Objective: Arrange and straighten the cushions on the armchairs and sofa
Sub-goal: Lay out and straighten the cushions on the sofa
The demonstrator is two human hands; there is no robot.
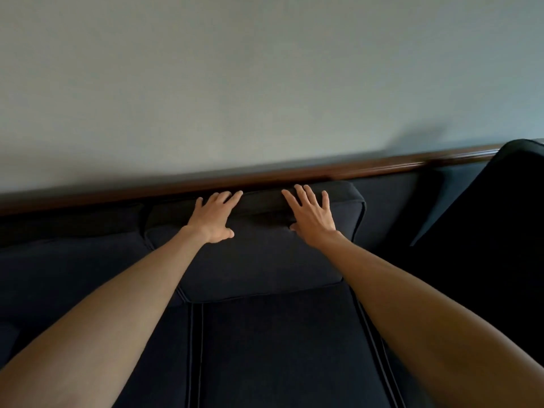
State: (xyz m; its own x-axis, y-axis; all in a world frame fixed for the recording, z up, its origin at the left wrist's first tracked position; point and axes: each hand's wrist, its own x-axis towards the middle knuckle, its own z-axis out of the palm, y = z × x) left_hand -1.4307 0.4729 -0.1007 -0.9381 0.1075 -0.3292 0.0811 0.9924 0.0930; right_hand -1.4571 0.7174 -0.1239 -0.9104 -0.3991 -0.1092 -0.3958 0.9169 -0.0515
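Both hands lie flat with fingers spread, gripping nothing: the left hand [214,217] and the right hand [311,213] press side by side, a little apart, on the upper edge of the same dark back cushion [259,254]. That cushion leans against the sofa back just under the wooden rail [382,168], its long axis running left to right across the view, its foot resting on the seat cushion [279,348] below. It lies straight ahead of the hands, roughly centred between the two outstretched arms, so neither is clearly nearer; a push from both would likely square it against the back. Counting left to right: one more back cushion [73,260] beside it at the left, the pressed one, then one dark upholstered shape [506,207] at the far right, whose kind I cannot tell.
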